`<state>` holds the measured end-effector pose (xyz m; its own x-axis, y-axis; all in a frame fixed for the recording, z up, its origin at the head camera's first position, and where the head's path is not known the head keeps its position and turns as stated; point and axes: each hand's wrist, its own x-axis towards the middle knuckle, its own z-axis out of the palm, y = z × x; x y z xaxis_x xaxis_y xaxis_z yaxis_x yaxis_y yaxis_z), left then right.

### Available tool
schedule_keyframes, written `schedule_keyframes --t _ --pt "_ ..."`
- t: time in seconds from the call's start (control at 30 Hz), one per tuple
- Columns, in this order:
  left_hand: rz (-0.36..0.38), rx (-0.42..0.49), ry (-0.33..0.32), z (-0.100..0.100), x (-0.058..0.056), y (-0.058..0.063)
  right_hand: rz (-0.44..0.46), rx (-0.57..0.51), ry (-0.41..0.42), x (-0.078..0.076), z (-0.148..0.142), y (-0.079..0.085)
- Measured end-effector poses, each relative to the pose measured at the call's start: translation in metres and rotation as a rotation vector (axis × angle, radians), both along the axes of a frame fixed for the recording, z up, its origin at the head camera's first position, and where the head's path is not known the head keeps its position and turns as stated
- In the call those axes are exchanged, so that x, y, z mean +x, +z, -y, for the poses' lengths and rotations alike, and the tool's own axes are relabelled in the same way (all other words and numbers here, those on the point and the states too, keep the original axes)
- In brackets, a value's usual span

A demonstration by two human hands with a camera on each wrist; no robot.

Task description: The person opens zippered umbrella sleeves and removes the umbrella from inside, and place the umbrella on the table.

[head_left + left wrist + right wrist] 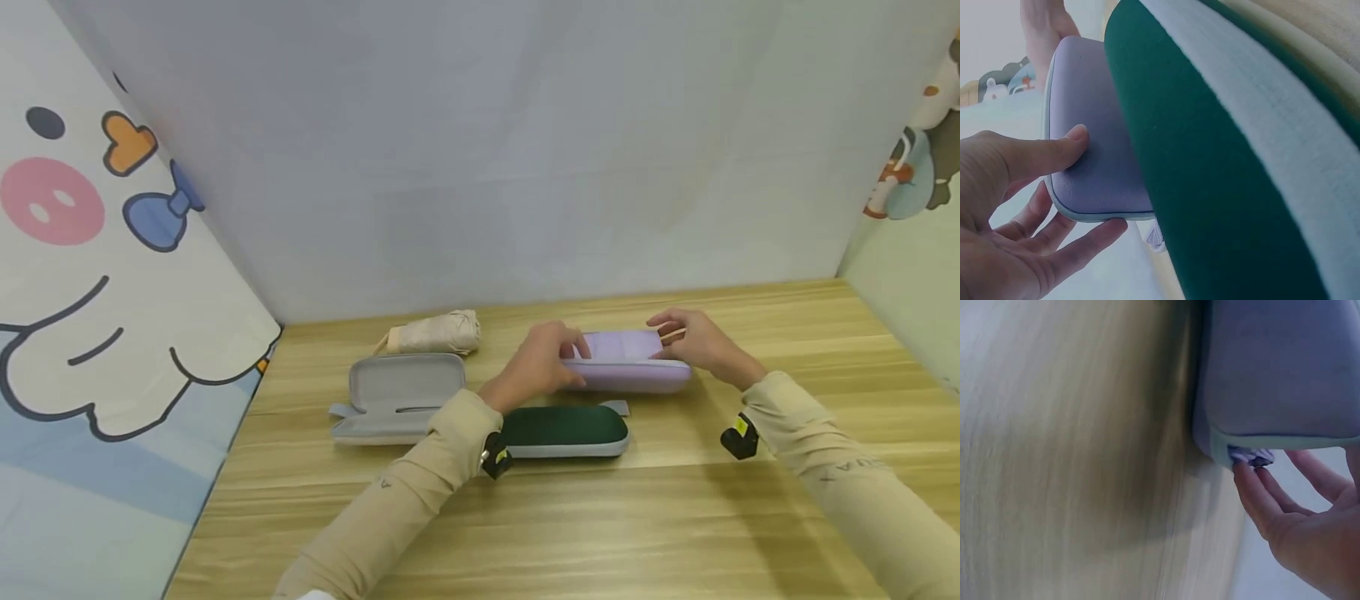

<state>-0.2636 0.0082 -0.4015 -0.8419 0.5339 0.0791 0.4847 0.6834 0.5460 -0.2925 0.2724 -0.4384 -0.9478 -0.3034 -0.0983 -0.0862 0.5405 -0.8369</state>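
A light purple zip case (630, 379) lies on the table, its lengthwise edge facing up. Lavender material (622, 343) shows behind its front wall; whether this is a lid or contents I cannot tell. My left hand (538, 362) holds the case's left end, thumb on the front wall and fingers around the rim, as the left wrist view shows. At the right end, my right hand (701, 343) touches the rim with extended fingertips. Beside them, in the right wrist view, a bit of ruffled purple fabric (1254, 455) peeks out. Part of the right hand is hidden behind the case.
In front lies a closed dark green case (566, 427) with a pale grey band and a tab. An open grey case (408, 383) stands on the left. Behind it lies a rolled beige fabric bundle (435, 333) with a strap. A pale wall closes the wooden table's back.
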Motion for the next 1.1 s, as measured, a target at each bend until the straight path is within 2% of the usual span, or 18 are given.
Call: schedule_keyframes --t 0.17,0.3,0.63,0.83,1.1 --pt "-0.017 -0.008 0.008 -0.001 0.004 0.001 -0.051 0.079 0.021 -0.001 0.001 -0.004" --pt "-0.042 -0.014 -0.012 -0.003 0.006 0.0 -0.071 0.163 0.036 -0.003 0.004 -0.004" --pt "-0.056 0.01 -0.028 0.001 0.002 -0.001 -0.166 0.294 0.113 -0.01 0.015 0.001" --pt "-0.061 0.022 -0.036 0.003 0.001 -0.003 -0.118 0.25 0.105 -0.005 0.017 0.005" --pt "-0.058 0.036 -0.035 0.004 0.0 -0.005 0.044 0.074 0.058 -0.002 0.008 0.001"
